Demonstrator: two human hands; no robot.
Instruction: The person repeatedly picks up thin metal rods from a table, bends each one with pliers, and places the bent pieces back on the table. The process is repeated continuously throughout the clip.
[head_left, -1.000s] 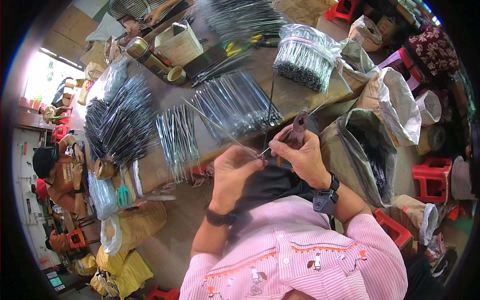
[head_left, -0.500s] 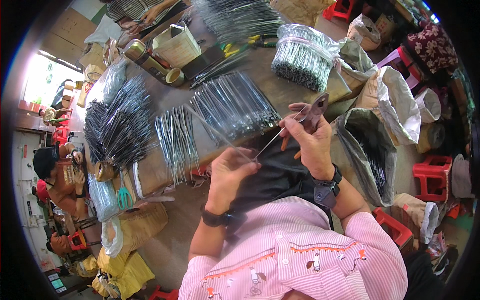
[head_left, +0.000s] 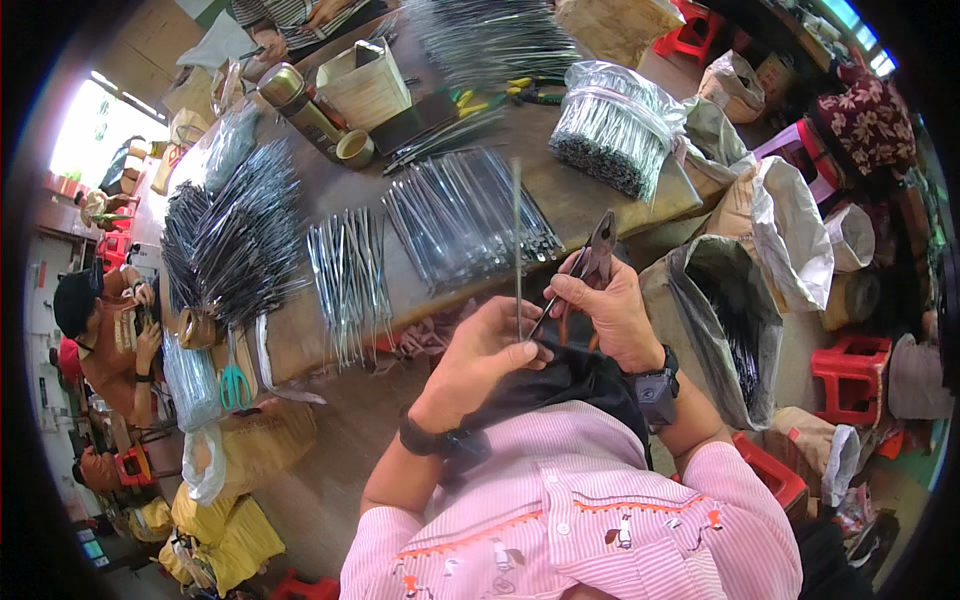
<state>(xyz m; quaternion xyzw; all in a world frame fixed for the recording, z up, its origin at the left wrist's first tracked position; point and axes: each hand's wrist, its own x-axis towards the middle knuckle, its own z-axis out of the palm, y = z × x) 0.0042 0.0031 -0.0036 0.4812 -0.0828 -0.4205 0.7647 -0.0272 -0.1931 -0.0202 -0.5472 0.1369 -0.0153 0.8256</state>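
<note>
Over my lap, my left hand (head_left: 478, 350) pinches a thin metal strip (head_left: 517, 240) that stands nearly upright and is blurred. To its right, my right hand (head_left: 612, 305) is closed round pliers (head_left: 600, 250) with orange handles, jaws pointing up and away. A thin dark length also runs from the right fingertips toward my left hand; I cannot tell whether it is another strip. Beyond my hands, a wide row of shiny metal strips (head_left: 470, 215) lies along the table edge. A smaller group of strips (head_left: 348, 280) overhangs the edge to its left.
A large heap of dark strips (head_left: 235, 235) covers the table's left. A plastic-wrapped bundle (head_left: 615, 135) stands at the right corner. Behind are a flask (head_left: 298, 105) and a carton (head_left: 362, 88). An open sack (head_left: 725, 330) stands right; a red stool (head_left: 850, 378) is beyond it.
The strip in my left hand has swung from leaning left to nearly upright. My right hand and the pliers have moved down and slightly left, closer to my left hand.
</note>
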